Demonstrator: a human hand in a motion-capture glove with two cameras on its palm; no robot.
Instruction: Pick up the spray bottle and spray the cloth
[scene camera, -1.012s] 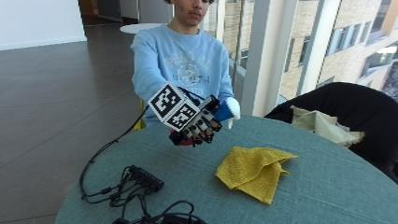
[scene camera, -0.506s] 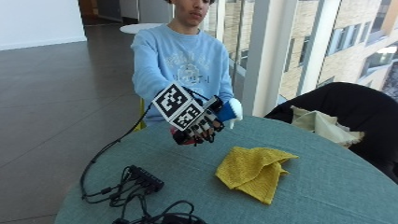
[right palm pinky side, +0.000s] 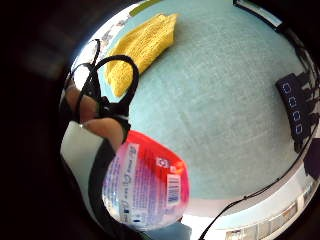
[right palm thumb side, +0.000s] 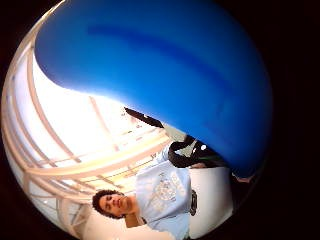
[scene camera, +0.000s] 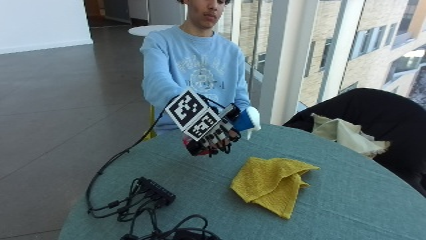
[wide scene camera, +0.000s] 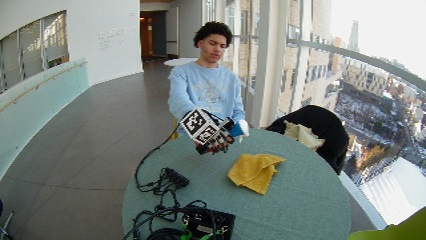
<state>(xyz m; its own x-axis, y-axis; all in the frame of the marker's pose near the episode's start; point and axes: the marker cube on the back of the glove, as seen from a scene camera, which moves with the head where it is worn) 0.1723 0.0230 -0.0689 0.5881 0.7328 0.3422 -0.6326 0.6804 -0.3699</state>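
Note:
My gloved right hand (scene camera: 212, 136) grips the spray bottle (scene camera: 244, 121) and holds it above the table's far side, in front of the person's chest. The bottle has a blue head (right palm thumb side: 165, 65) with a white nozzle, and a clear body with a red label (right palm pinky side: 147, 185). My fingers curl around its neck. The yellow cloth (scene camera: 273, 182) lies crumpled on the table, nearer the camera and to the right of the hand, apart from the bottle. The wide outside view also shows the hand (wide scene camera: 212, 140) and the cloth (wide scene camera: 253, 171).
The round teal table (scene camera: 353, 210) carries a black hub with cables (scene camera: 156, 191) at its left and a black box (wide scene camera: 210, 223) at the near edge. A black chair (scene camera: 379, 112) with a cream cloth (scene camera: 346, 136) stands at the right.
My hand with the bottle has drifted slightly right and down, towards the cloth. The cloth has not moved.

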